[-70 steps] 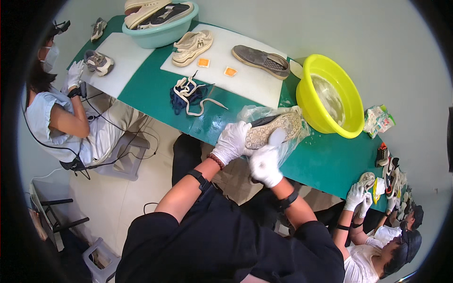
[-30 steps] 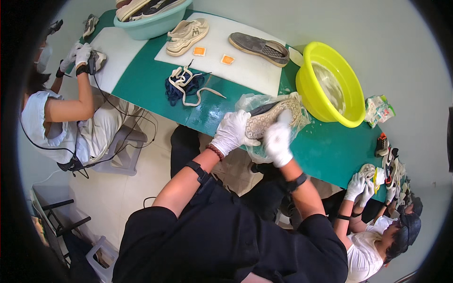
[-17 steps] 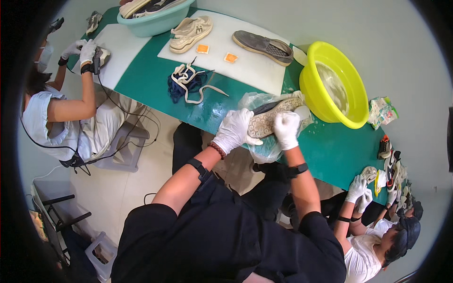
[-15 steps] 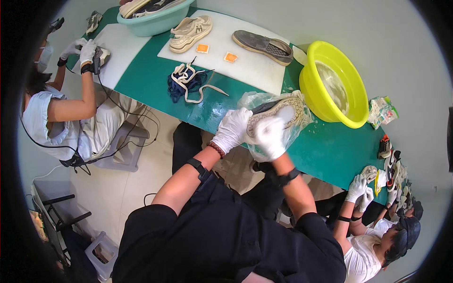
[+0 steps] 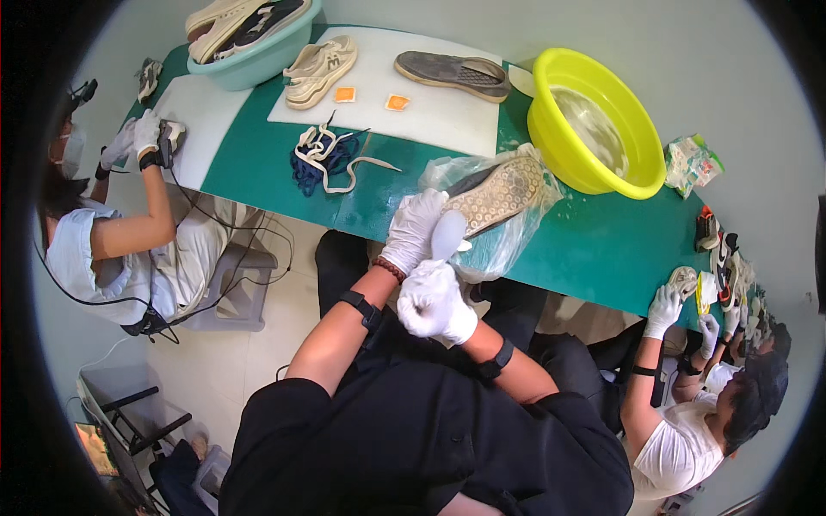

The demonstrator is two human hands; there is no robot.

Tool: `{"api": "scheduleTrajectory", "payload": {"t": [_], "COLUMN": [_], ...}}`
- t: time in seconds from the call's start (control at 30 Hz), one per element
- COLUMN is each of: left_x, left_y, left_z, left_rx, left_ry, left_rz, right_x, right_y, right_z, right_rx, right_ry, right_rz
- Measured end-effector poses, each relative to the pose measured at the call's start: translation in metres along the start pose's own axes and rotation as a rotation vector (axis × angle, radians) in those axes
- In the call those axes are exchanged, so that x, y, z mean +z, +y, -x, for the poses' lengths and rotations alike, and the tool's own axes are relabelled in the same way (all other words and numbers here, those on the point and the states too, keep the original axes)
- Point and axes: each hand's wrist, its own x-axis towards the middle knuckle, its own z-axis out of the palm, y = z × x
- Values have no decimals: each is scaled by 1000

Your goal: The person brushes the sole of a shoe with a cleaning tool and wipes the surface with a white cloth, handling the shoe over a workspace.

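In my gloved left hand [image 5: 415, 230] is one end of a grey shoe [image 5: 499, 196], which is turned with its patterned beige sole upward. A crumpled clear plastic bag [image 5: 486, 258] lies under and around the shoe, at the table's near edge. My gloved right hand [image 5: 436, 301] is closed on a brush with a pale oval head [image 5: 448, 235]; the handle is hidden in the fist. The brush head is beside my left wrist and the near end of the sole; whether it touches the shoe I cannot tell.
A yellow basin [image 5: 544, 116] with cloudy water stands behind the shoe. On a white board [image 5: 370, 120] are a grey slip-on [image 5: 452, 75], a beige sneaker [image 5: 320, 71] and orange squares [image 5: 397, 102]. Laces [image 5: 323, 159] lie nearby. Co-workers sit at both sides.
My right hand has drawn the brush back from over the sole, leftward and toward my body. My left hand still grips the shoe. The whole view has shifted slightly.
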Motion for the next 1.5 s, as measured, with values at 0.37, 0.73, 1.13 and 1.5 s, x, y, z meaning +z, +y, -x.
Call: {"api": "scheduleTrajectory", "payload": {"t": [0.37, 0.73, 1.13, 1.5], "left_x": [18, 2, 0, 0], "left_y": [-17, -2, -1, -1], "left_z": [2, -1, -2, 0], "left_rx": [-14, 4, -66, -55], "left_ry": [7, 18, -71, -26], "left_rz": [-25, -39, -32, 12], "right_x": [-24, -36, -40, -10], "right_y": [47, 54, 56, 28], "right_z": [-5, -4, -2, -1], "right_rx": [-3, 15, -22, -62], "right_ry": [-127, -103, -69, -124], "right_rz": [276, 264, 333, 182]}}
